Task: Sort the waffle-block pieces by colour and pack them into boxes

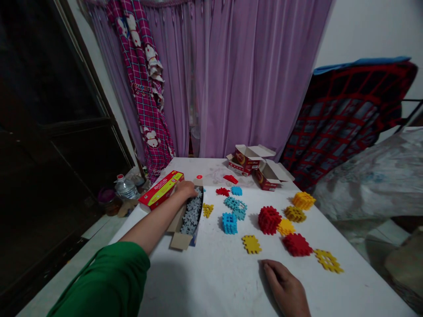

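My left hand (187, 189) reaches over the far end of a long open cardboard box (180, 241) filled with small grey plastic pieces (191, 215). Its fingertips go down at the pieces, and whether they grip any is hidden. My right hand (287, 288) rests on the table near the front, its fingers curled in and nothing visible in them. Closest to it lies a flat yellow notched tile (251, 244). Farther right are a red stack of tiles (297, 245) and a yellow open-frame tile (328, 261).
Left of the open box lies a red and yellow carton (161, 190). Blue tiles (229, 223), a red block (269, 220) and yellow stacks (303, 200) spread over the white table (211, 281). Opened red cartons (244, 160) stand at the back, before a purple curtain (251, 79).
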